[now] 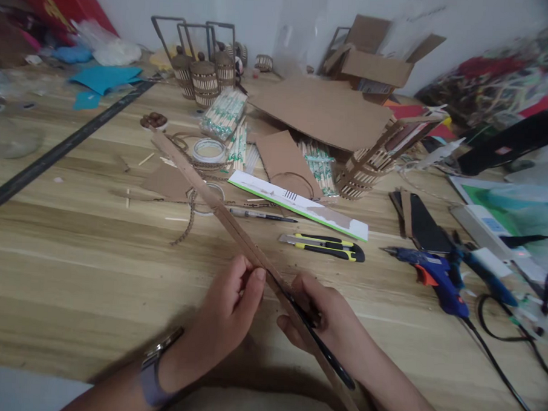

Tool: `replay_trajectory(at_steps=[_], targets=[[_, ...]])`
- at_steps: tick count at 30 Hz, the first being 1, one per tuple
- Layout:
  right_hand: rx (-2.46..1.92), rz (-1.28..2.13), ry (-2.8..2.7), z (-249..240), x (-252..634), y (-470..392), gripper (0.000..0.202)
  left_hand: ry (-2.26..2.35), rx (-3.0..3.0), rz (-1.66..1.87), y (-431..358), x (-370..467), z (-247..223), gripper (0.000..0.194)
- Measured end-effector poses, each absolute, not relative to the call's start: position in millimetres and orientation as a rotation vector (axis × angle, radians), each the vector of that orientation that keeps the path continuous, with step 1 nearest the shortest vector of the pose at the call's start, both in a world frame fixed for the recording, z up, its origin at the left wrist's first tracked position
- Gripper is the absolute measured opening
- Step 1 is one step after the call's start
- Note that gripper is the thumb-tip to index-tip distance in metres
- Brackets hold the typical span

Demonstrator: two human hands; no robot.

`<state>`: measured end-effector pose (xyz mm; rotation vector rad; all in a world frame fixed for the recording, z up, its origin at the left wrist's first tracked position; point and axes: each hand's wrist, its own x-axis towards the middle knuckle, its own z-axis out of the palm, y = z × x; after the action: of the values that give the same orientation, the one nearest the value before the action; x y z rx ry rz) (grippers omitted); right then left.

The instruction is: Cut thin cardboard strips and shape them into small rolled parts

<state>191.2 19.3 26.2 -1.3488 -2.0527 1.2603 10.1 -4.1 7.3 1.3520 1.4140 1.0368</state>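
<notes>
left fingers (254,288) pinch cardboard strip (202,190) edge; tabletop (93,282) leftward

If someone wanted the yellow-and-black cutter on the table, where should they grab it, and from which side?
Probably by its thick handle, coming from the person's right: the cutter lies flat, and its bare metal blade points left, away from that end.

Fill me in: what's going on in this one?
A person's left hand pinches a long cardboard strip between thumb and fingers. The right hand grips a black-handled tool, apparently scissors, against the strip. Just beyond the hands, a utility knife lies on the table; a blue glue gun lies off to the right.
</notes>
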Motion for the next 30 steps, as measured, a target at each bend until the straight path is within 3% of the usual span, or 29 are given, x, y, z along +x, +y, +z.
replay_trajectory(at_steps=[30], targets=[[-1.275,1.219,-2.088,23.2,194.9,19.1,0.028,1.395,1.388,0.989,-6.8,15.1,8.8,0.025]])
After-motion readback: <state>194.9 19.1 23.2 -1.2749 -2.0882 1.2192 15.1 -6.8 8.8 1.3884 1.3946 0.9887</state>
